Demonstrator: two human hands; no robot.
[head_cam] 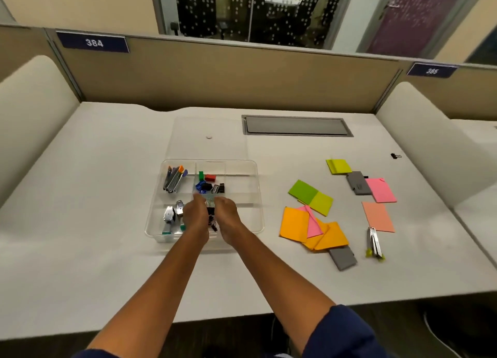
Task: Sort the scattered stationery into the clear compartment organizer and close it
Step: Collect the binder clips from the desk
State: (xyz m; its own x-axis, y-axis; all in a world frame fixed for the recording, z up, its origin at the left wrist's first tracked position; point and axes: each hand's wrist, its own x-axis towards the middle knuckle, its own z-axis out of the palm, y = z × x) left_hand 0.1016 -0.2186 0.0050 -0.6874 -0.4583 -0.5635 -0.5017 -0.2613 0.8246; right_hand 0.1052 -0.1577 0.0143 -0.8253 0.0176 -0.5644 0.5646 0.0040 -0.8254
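- The clear plastic compartment organizer (254,185) sits open at the middle of the pale desk (80,223), with its flat transparent lid (188,139) lying just behind it.
- Both hands hover over the near middle compartment, close together: the left hand (195,213) and the right hand (227,212) have their fingers curled downward over a cluster of small black binder clips (212,220), but whether either one actually pinches a clip cannot be told, since the fingertips are hidden.
- Other compartments hold metal staplers with coloured ends (174,178), silver staple removers (170,219), and small coloured clips (208,184).
- Still loose to the right: orange sticky-note pads (294,224), green pads (310,196), a pink pad (382,191), grey pads (343,258), a silver stapler with yellow-green ends (374,242), and 1 black binder clip (395,156) far off.
- Handling, as a guess: the pads are light and limp (loose sheets may fan), so pinch them at the glued edge; the stapler is stiff and slick, best taken across its body.
- The organizer's right compartments look vacant, and bare desk lies between tray and notes for an easy reach.
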